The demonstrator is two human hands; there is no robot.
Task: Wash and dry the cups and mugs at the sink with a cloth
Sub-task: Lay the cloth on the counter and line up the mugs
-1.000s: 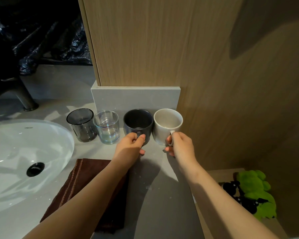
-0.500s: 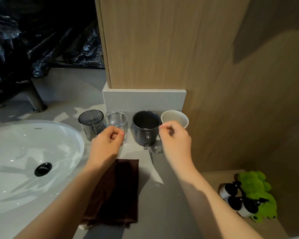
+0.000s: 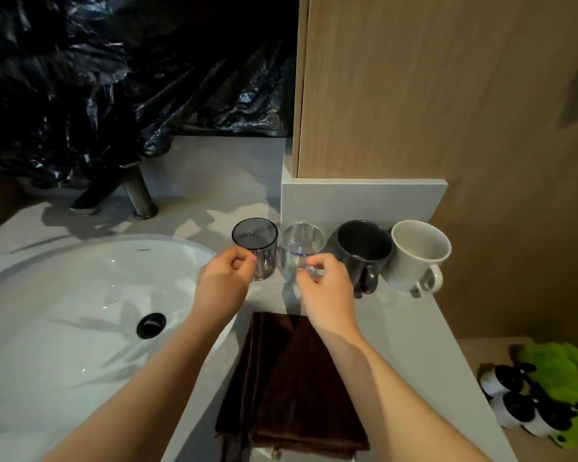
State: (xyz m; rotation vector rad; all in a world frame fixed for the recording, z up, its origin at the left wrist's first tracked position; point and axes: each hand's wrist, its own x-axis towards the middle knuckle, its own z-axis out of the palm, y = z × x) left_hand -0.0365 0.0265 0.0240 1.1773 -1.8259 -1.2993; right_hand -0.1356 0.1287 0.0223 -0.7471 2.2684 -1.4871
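1. I can't read any words or numbers from here.
2. The only thing like a sign is a small dark mark [image 3: 143, 250] on the far rim of the white sink [image 3: 64, 295], left of the middle of the frame.
3. That mark is too tiny and blurry. I can't tell if it is letters, a number or a little picture.
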